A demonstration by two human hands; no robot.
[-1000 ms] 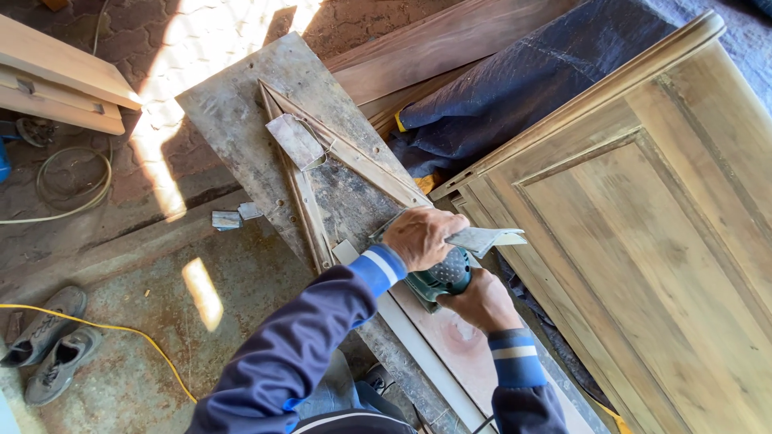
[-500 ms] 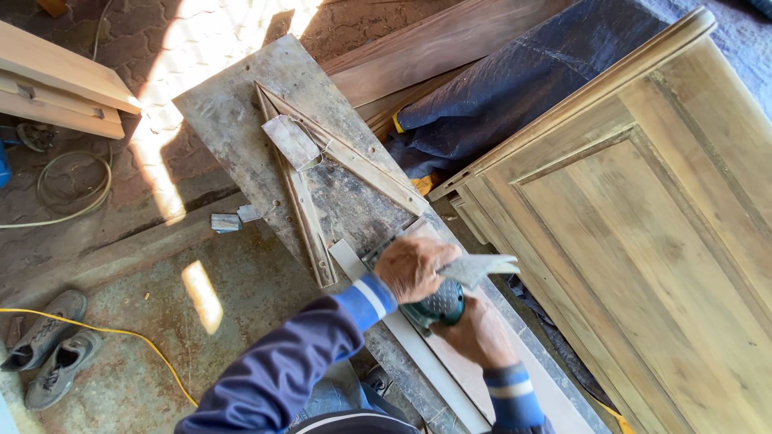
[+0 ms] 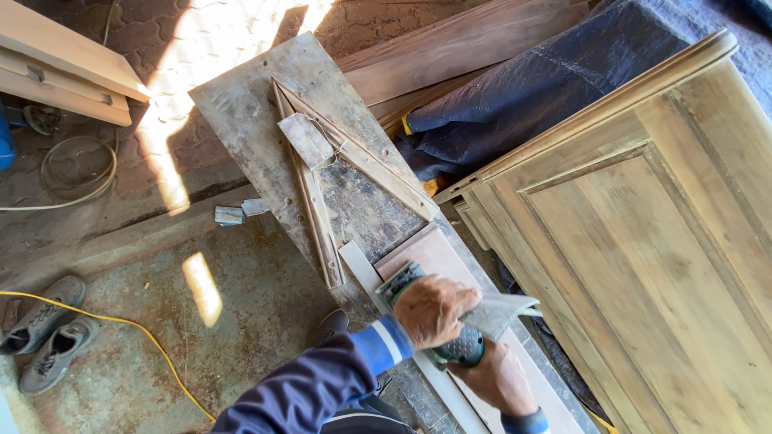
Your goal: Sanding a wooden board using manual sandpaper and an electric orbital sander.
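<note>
L hand (image 3: 433, 309) fingers curled over green-grey handheld electric sander (image 3: 418, 317) on pinkish flat wood board (image 3: 438, 257); R hand (image 3: 500, 378) grips its rear, fingers wrapped.

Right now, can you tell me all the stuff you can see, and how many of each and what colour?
Sander: one, green and dark, under both hands on the flat board.
Flat board: one, pinkish brown, on the workbench.
Workbench: one, grey and worn, middle.
Wooden strips: two, pale, in a V on the workbench.
Door panel: one, light wood, right.
Tarp: one, dark blue, top right.
Shoes: two, grey, bottom left on the floor.
Cable: one, yellow, on the floor.
Coiled cord: one, whitish, left.
Left hand: on top of the sander, blue sleeve.
Right hand: gripping the sander's rear.
</note>
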